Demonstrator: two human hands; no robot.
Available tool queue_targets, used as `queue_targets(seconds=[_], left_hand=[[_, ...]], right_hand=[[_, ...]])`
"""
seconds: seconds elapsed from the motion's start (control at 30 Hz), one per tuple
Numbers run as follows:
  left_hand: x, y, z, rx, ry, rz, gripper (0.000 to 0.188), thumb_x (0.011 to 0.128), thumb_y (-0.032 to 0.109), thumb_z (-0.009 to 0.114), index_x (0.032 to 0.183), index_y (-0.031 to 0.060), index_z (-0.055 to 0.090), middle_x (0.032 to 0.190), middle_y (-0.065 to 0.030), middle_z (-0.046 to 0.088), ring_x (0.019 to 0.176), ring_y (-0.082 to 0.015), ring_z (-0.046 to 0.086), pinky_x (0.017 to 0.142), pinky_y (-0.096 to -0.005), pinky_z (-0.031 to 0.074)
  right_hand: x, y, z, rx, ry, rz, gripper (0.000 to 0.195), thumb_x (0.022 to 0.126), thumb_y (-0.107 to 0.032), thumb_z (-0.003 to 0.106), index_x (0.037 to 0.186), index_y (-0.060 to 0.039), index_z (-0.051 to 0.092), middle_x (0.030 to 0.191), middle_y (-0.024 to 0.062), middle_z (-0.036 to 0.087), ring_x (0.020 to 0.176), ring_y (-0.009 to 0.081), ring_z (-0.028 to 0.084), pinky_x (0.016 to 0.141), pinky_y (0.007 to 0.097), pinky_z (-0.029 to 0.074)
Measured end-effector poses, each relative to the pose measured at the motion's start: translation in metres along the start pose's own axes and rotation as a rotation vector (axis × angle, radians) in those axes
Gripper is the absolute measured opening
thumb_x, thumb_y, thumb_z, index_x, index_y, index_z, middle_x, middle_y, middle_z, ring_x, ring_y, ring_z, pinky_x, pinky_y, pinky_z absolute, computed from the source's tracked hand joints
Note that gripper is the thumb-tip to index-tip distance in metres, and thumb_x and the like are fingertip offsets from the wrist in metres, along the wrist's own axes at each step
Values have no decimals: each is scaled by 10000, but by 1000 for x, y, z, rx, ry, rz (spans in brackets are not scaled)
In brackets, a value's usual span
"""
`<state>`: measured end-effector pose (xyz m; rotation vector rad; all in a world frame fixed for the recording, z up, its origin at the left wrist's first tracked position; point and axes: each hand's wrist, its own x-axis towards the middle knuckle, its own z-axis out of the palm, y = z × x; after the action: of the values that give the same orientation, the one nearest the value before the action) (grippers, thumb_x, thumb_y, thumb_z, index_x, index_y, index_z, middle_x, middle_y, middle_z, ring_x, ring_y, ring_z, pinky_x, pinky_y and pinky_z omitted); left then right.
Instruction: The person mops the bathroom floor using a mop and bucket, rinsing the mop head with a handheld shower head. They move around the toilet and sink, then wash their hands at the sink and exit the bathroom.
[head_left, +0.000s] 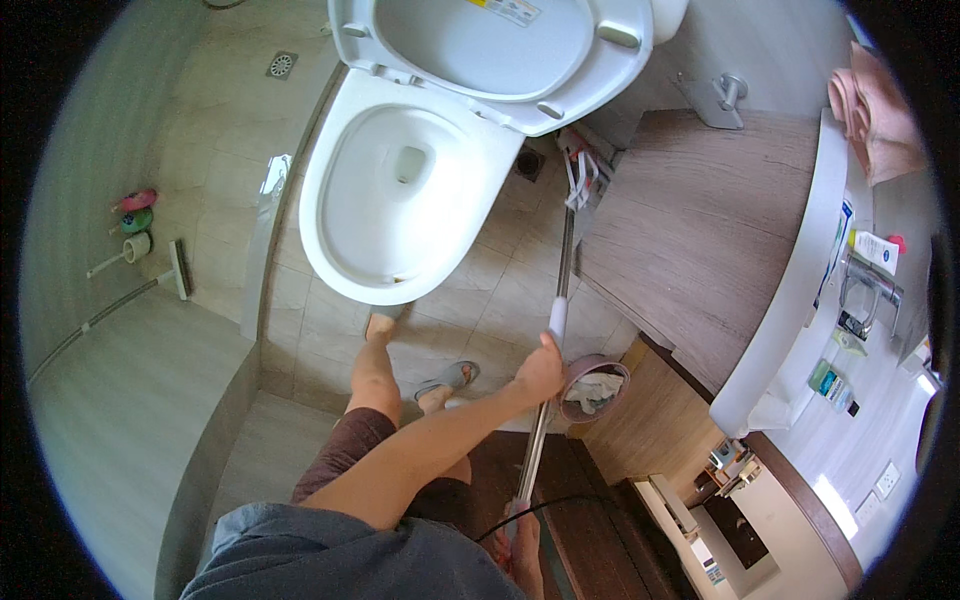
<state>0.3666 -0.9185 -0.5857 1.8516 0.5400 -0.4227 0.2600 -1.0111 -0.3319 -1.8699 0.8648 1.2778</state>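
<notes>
My left hand is closed around the steel pole of a mop, just below a white sleeve on it. Lower down, my right hand grips the same pole near its top end, partly cut off by my shirt. The mop's white and red head rests low in the gap between a white toilet and a wood-grain cabinet; its far end is in shadow. The toilet's seat and lid are raised. Small brownish marks show on the bowl's front inner rim.
A pink waste bin with white tissue or liner stands beside the pole. Floor drains lie near the toilet. Left, a raised sill bounds the shower floor, with a squeegee by the wall. A black cable crosses near my right hand.
</notes>
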Motion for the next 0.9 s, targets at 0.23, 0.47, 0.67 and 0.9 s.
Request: queue_targets(seconds=[0.23, 0.47, 0.67, 0.9], left_hand=[[27, 4, -15, -625, -126, -423, 462, 810, 104, 477, 1104, -93, 181, 823, -269, 562, 672, -350, 606, 590, -452, 497], [-31, 25, -10, -534, 33, -325, 333, 796, 83, 483, 960, -64, 232, 768, -281, 539, 569, -369, 584, 489, -409, 497], [22, 25, -49, -767, 62, -351, 313, 803, 82, 470, 947, -61, 232, 769, -277, 539, 552, -363, 579, 499, -399, 510], [47, 41, -33, -536, -2, -601, 337, 810, 92, 469, 997, -49, 227, 823, -280, 548, 639, -359, 607, 549, -395, 528]], right_hand=[[39, -18, -17, 151, -150, 156, 325, 921, -354, 392, 711, -107, 409, 475, 10, 405, 334, 96, 348, 306, 254, 273], [-13, 7, -43, 27, -23, 211, 306, 916, -341, 412, 732, -98, 429, 479, 2, 395, 358, 97, 367, 311, 247, 275], [36, -2, -37, -61, -93, -150, 375, 901, -436, 382, 777, -87, 444, 464, 27, 405, 328, 107, 364, 296, 243, 283], [62, -18, -55, 51, -165, 122, 359, 892, -423, 431, 777, -84, 449, 497, 5, 404, 385, 80, 376, 346, 254, 305]])
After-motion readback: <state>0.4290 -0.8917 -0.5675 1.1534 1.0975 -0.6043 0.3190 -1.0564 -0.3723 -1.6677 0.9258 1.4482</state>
